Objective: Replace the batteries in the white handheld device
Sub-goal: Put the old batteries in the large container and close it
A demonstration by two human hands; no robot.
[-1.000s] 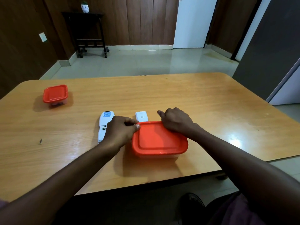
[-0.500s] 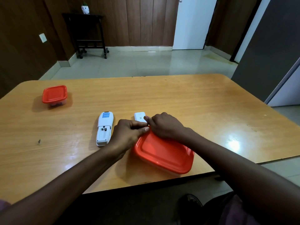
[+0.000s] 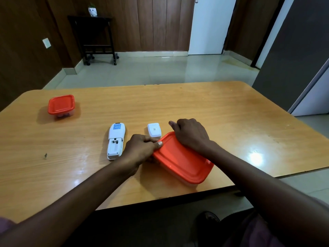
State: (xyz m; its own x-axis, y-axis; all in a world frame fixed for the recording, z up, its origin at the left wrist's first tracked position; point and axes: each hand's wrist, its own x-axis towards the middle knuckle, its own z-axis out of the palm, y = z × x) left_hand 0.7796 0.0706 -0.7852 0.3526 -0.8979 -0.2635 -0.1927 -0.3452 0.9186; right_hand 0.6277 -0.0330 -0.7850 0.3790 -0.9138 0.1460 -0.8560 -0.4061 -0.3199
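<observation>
The white handheld device [image 3: 115, 140] lies face down on the wooden table [image 3: 213, 113], its battery bay uncovered. Its white cover [image 3: 154, 129] lies to the right of it. A large clear container with an orange lid [image 3: 183, 160] sits near the front edge, turned at an angle. My left hand [image 3: 141, 150] grips the lid's near-left corner, thumb on top. My right hand [image 3: 191, 133] presses on the lid's far edge with fingers curled over it. What is inside the container is hidden.
A small container with an orange lid [image 3: 61, 104] stands at the table's far left. A dark speck [image 3: 45, 155] lies on the left side. Beyond the table is tiled floor, a dark wheeled stand [image 3: 97, 38] and a white door.
The large container has rotated so its right end swings toward the front edge. My right hand has shifted along the lid's far edge, and my left hand has stayed at the left corner.
</observation>
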